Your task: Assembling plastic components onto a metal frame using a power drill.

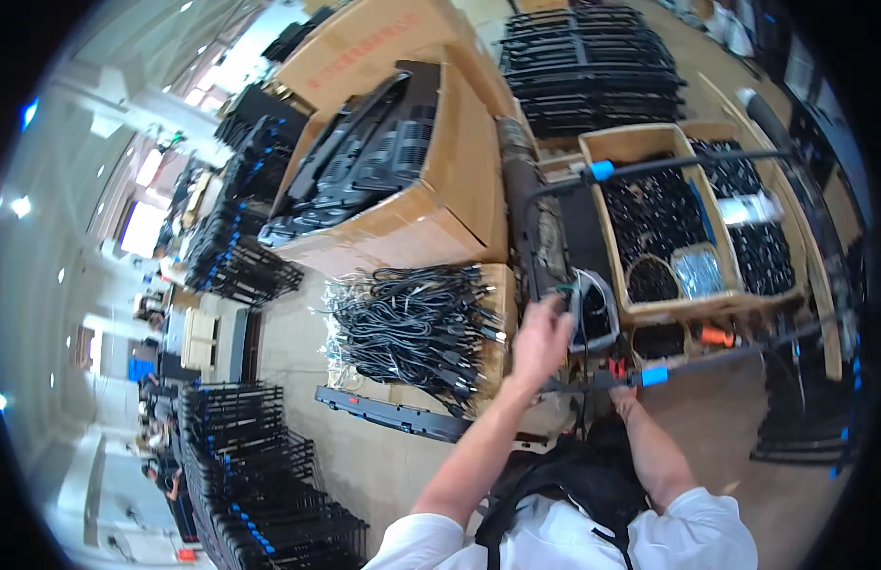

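Left hand (543,337) was at the left end of the black frame (669,162), right hand (624,393) by its near bar, partly hidden; could not tell either grip. Frame extended across the cardboard box (683,306) of dark parts.
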The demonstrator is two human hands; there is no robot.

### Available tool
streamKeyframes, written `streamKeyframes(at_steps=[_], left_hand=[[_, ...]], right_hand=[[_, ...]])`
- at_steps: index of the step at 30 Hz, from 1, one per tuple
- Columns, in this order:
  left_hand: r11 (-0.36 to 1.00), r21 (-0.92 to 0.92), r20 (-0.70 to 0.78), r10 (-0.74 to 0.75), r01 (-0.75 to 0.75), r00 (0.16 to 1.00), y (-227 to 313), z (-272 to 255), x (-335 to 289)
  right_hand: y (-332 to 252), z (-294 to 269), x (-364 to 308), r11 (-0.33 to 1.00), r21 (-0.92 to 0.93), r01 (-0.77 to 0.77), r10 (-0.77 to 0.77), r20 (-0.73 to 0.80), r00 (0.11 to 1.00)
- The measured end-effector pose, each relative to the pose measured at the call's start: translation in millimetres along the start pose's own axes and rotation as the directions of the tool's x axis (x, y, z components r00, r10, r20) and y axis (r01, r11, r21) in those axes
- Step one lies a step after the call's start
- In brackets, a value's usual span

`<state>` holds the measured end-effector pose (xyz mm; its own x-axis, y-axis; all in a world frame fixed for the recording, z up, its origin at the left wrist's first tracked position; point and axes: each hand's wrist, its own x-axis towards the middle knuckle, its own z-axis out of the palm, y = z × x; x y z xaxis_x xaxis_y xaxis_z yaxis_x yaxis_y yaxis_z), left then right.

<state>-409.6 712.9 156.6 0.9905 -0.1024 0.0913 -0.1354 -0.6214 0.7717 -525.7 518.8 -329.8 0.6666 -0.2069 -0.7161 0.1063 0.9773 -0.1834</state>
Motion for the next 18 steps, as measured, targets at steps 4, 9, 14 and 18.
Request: streamKeyframes(at_steps=[4,9,14,18], left_hand=[[0.862,0.504,-0.453,0.206,0.059,0.868,-16,-165,84],[0.713,0.438,-0.807,0.044,0.547,0.589,16,-313,179],[0.766,0.423,-0.69,-0.075,0.485,0.72,5,-284,227],[0.994,-0.106,-0.827,-0.098,0.018,0.553,-13,-304,250]], right_hand=[[35,90,-50,0.147,-0.955,-0.256,0.161,-0.232,0.959],[-36,154,-114,0.224,-0.931,-0.288,0.403,-0.18,0.897],[-110,142,-142,-0.535,-0.845,0.019,0.358,-0.206,0.911],[-172,260,-224,-0.516,-0.82,0.249,0.546,-0.091,0.833]])
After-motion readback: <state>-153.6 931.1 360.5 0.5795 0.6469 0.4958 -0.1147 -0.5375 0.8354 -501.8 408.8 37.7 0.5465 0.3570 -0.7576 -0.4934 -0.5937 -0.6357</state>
